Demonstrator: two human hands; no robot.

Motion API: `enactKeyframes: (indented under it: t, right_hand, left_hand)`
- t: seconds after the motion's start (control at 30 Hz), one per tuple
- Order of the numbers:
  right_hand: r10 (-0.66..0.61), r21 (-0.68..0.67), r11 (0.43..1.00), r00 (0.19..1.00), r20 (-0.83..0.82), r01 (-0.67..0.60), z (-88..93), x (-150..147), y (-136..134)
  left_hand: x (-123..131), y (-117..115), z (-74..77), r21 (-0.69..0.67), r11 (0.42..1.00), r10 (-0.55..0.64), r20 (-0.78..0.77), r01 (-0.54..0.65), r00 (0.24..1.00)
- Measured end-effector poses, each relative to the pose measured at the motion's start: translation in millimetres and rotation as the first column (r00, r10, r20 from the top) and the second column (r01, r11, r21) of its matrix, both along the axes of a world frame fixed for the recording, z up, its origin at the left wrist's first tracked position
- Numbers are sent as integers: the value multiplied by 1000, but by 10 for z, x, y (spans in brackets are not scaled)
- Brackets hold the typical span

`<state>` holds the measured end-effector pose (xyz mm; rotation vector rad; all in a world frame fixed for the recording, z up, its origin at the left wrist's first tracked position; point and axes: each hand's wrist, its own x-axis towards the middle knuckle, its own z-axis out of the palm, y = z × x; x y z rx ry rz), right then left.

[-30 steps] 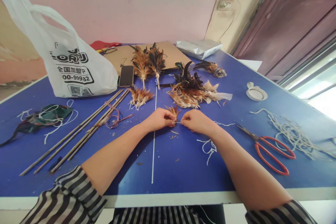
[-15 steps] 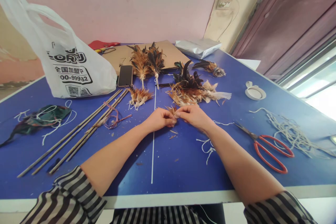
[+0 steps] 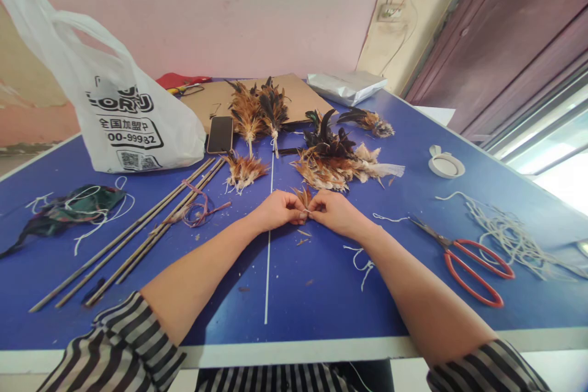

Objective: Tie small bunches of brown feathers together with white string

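Small brown feather tuft [image 3: 302, 197] sits near a brown-and-black feather heap [image 3: 327, 165], red-handled metal scissors [image 3: 444, 240] well apart rightward; left hand [image 3: 280, 209] pinches the tuft's base, right hand [image 3: 337, 213] pinching thin white thread [image 3: 307, 211] there.

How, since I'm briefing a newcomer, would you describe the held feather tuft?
On the blue table, find the left hand and right hand nearly meeting around its middle. The small brown feather tuft pokes up between them. It alone is held; the other feather bunches lie beyond.

A small orange-brown feather tuft [image 3: 303, 196], tips pointing away, is pinched over the blue counter [image 3: 326, 294], thin white string [image 3: 307, 211] at its base.
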<state>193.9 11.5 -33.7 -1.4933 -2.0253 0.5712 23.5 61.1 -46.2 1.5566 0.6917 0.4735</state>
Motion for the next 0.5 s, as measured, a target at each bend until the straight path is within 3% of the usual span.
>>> enactKeyframes:
  t: [0.17, 0.37, 0.5]
  right_hand:
    - [72, -141, 987, 996, -45, -78, 68, 24, -30]
    - [172, -176, 968, 983, -59, -180, 55, 4, -38]
    - [89, -168, 979, 980, -176, -119, 72, 16, -21]
  left_hand:
    - [15, -1, 26, -51, 998, 40, -11, -41, 999]
    - [14, 14, -1, -88, 993, 80, 14, -78, 997]
    - [7, 8, -19, -67, 996, 57, 47, -54, 997]
